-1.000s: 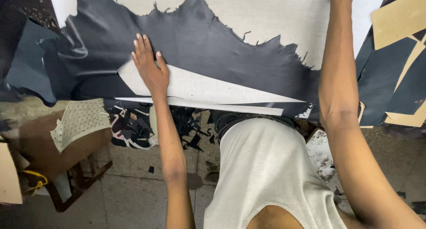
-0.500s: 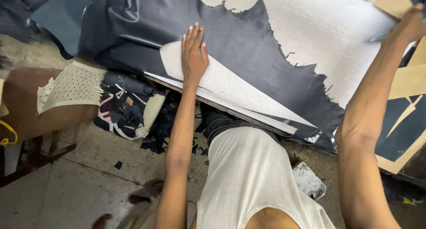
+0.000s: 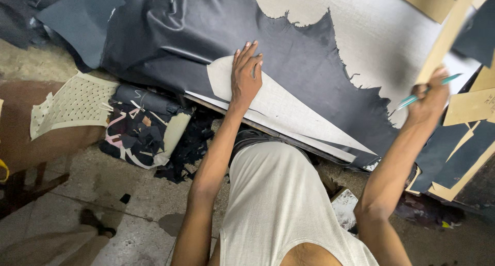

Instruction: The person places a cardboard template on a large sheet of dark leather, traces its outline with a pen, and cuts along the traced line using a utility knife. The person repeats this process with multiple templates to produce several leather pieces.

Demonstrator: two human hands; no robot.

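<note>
L hand [image 3: 246,76] lies flat, fingers spread, pinning a pale curved card pattern [image 3: 289,109] on a dark leather hide [image 3: 216,34] at table edge; R hand [image 3: 430,98], fingers closed, grips a teal pen [image 3: 425,92] w/ a tan cardboard strip [image 3: 446,36].

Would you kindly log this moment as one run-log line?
left hand: flat on pale pattern piece | right hand: holding teal pen, tan card strip | under: dark leather hide

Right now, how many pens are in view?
1: a teal pen held in the right hand over the table's right side, alongside a tan cardboard strip. Others may lie hidden under the dark leather.
</note>
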